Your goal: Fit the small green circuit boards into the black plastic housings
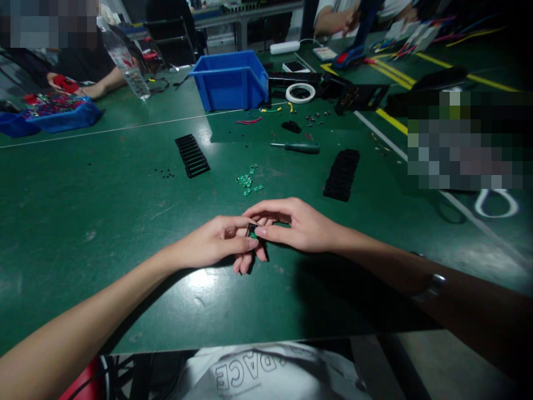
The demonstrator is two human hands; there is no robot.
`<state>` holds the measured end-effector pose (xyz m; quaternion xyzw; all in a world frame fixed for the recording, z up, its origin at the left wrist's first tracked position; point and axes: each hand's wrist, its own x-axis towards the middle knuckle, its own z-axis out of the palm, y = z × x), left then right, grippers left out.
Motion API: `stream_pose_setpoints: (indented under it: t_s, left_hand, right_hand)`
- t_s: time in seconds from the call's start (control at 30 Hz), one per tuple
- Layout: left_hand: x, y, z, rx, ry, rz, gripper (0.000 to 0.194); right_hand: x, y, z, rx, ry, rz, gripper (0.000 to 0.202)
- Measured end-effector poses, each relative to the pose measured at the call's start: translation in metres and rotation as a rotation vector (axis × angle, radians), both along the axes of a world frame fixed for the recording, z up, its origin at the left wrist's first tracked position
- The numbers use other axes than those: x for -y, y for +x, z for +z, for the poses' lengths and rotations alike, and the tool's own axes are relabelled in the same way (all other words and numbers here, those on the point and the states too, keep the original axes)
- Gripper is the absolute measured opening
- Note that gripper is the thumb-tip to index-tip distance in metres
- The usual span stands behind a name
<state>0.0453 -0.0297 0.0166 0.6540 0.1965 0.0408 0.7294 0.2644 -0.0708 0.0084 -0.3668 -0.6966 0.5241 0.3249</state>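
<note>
Between my two hands is a small black plastic piece (251, 228) with a bit of green circuit board (254, 236) at it. My left hand (220, 240) pinches the black piece from the left. From the right, the thumb and fingers of my right hand (297, 225) close on the same piece; the fingers hide much of it. Just beyond the hands lies a loose pile of small green circuit boards (246, 180). A row of black slotted parts (192, 156) is at the left, and a stack of black pieces (342, 175) at the right.
A screwdriver (296, 147) lies beyond the boards, near scattered screws (315, 118). Farther back stand a blue bin (229, 83), a white ring (300, 93) and a plastic bottle (129, 69). Blue trays (62, 116) sit at the left, beside another person's arm (104, 86).
</note>
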Motion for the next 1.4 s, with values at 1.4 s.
stream_pose_setpoints:
  t_s: [1.4]
  left_hand:
    - [0.0002, -0.0028, -0.0042, 0.037, -0.051, 0.036, 0.033]
  right_hand:
    - [0.0006, -0.0008, -0.0004, 0.012, -0.006, 0.049, 0.038]
